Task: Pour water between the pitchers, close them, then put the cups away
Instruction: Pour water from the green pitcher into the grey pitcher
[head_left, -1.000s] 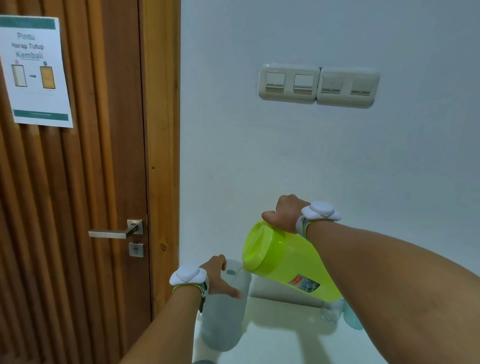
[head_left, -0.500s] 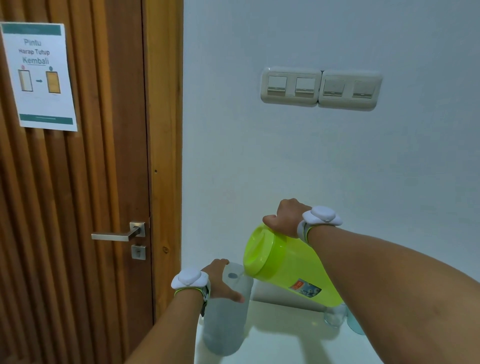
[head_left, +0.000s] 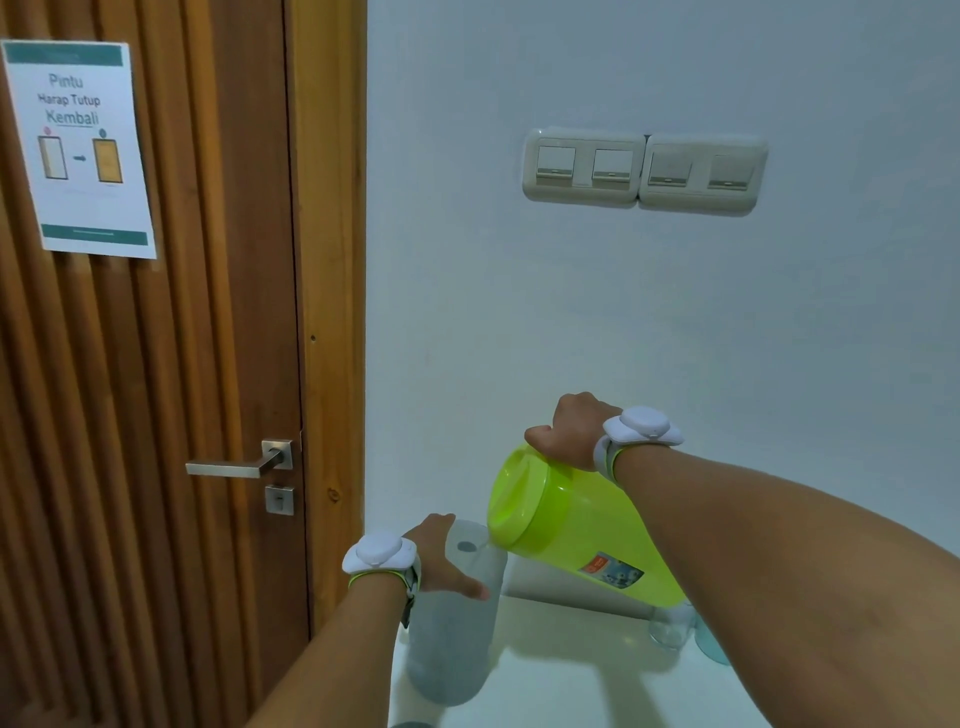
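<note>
A lime-green pitcher (head_left: 566, 525) with its lid on is tipped steeply to the left above the white table (head_left: 571, 670). My right hand (head_left: 569, 423) grips its handle from above. Its spout touches the top of a frosted grey pitcher (head_left: 452, 629) that stands upright at the table's left end. My left hand (head_left: 441, 553) holds the grey pitcher near its rim, thumb across the front. Two clear cups (head_left: 670, 626) stand behind my right forearm, partly hidden.
A wooden door (head_left: 156, 389) with a metal lever handle (head_left: 234, 465) and a paper notice (head_left: 78, 145) fills the left. The white wall behind the table carries a row of light switches (head_left: 644, 169). The table's left edge lies close to the door frame.
The view has drifted slightly, so everything sits a little lower and to the right. The green pitcher stays tipped against the grey pitcher, and both hands keep their hold.
</note>
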